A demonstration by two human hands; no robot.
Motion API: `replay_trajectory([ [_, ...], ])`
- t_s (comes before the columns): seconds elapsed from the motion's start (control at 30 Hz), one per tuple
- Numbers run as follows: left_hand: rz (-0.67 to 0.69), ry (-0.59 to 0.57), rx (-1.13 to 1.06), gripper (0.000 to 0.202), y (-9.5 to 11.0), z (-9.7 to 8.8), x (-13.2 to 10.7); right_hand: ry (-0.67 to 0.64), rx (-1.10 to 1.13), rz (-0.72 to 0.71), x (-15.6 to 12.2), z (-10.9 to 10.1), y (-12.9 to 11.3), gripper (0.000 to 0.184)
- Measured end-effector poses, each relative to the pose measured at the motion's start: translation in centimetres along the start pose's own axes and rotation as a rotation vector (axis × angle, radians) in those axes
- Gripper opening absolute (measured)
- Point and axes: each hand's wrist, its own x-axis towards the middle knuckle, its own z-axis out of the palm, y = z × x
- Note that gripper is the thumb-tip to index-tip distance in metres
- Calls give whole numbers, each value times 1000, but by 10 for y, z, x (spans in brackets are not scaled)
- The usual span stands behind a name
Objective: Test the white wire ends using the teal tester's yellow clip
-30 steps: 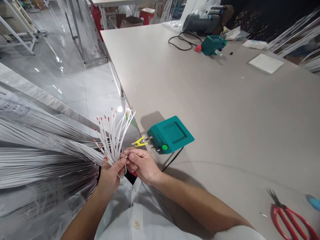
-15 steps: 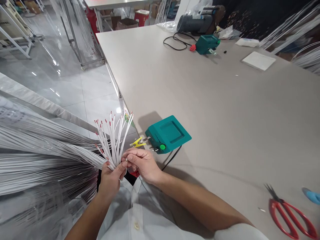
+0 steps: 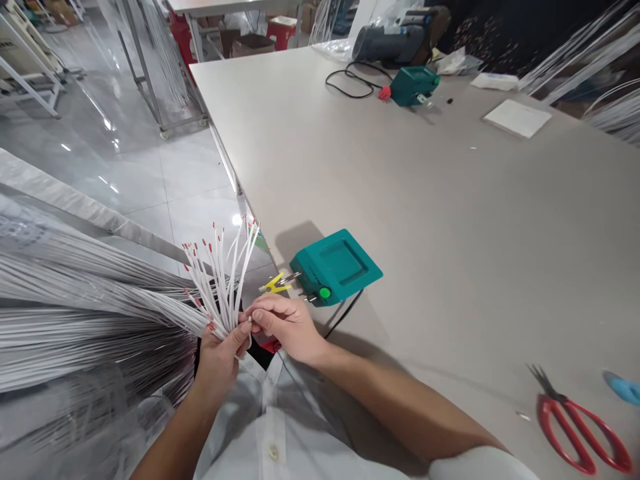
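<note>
By the shirt (image 3: 273, 420), the left hand (image 3: 219, 360) clasps white wires (image 3: 226, 300) while the right hand (image 3: 287, 330), close against it, pinches something small and white (image 3: 250, 319) to their right. Their red-tipped ends (image 3: 210, 247) fan forward; beyond, rightward, sits a teal box (image 3: 343, 263), on the table (image 3: 450, 267).

Two hands (image 3: 217, 360) (image 3: 290, 330), two green devices (image 3: 340, 267) (image 3: 414, 87)

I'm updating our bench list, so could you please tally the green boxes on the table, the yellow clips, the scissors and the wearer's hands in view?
Green boxes: 2 (near box, far box)
Yellow clip: 1
Red-handled scissors: 1
Hands: 2 (left hand, right hand)
Total: 6
The held white wires overlap too much to count.
</note>
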Motion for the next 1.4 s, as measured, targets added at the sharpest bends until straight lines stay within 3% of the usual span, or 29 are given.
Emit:
replay_trajectory([
  [0.27,32,25,62,8,-5,-2,0,-5,-1071,-683,-3,-14,-4,12],
  [0.33,29,23,65,7,-5,-3,1,-70,-1266,-748,-2,-16,-6,13],
  [0.43,-9,24,72,10,-2,-3,4,-196,-1412,-673,0,-18,-10,16],
  [0.53,-49,39,58,13,6,-3,5,-249,-1332,-504,-1,-18,-12,15],
  [0.63,-68,49,35,12,13,-2,5,-157,-1041,-360,-1,-16,-11,17],
  [0.73,-58,33,42,13,11,-3,5,-67,-751,-304,-1,-14,-9,20],
  [0.83,-40,16,87,13,4,-4,5,-10,-625,-295,1,-11,-8,15],
  [0.97,-29,-4,150,11,-3,-5,2,-28,-645,-292,2,-11,-8,16],
  [1.2,-5,-7,133,11,8,-2,3,-4,-679,-278,-1,-14,-7,18],
  [1.33,-31,-32,136,12,6,-5,4,-129,-626,-316,1,-15,-8,16],
  [1.4,-49,-54,177,14,4,-9,5,-193,-713,-371,1,-16,-9,18],
])
